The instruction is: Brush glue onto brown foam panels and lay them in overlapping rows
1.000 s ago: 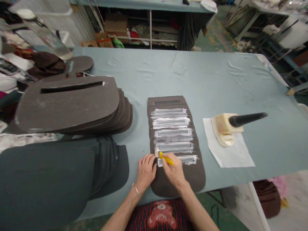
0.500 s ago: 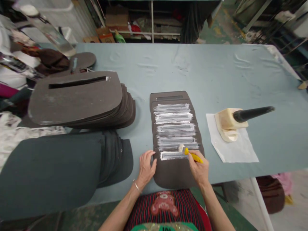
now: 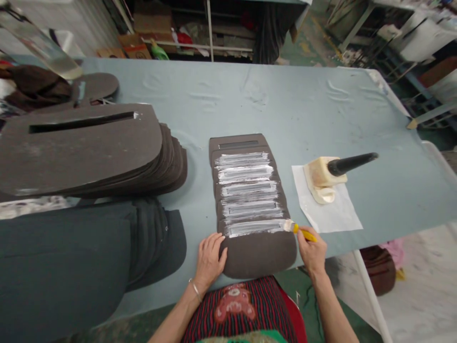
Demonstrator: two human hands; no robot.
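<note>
My right hand [image 3: 313,253] grips a small brush [image 3: 307,234] by its yellow handle. The white-coated bristles touch the right end of the nearest white band. Beneath lie several overlapping brown-grey panels [image 3: 257,255], staggered so that their slotted strips show. White paste streaks most of these strips, while the farthest one [image 3: 238,144] looks bare. My left hand [image 3: 210,261] lies with its fingers stretched out on the panels' left edge. To the right, a cream container [image 3: 319,172] with a black stick-like part [image 3: 352,164] stands on white paper [image 3: 344,209].
A tall stack of slotted grey panels [image 3: 82,152] stands on the left. Nearer me are dark panels [image 3: 64,262]. A clear bottle [image 3: 53,57] and dark cloth [image 3: 35,85] lie at the back left of the blue-grey table [image 3: 303,109].
My right hand has drawn the brush rightward along the nearest strip, to its right end. White now covers that strip more fully. The whole view has shifted; my left hand stays at the panels' left edge.
</note>
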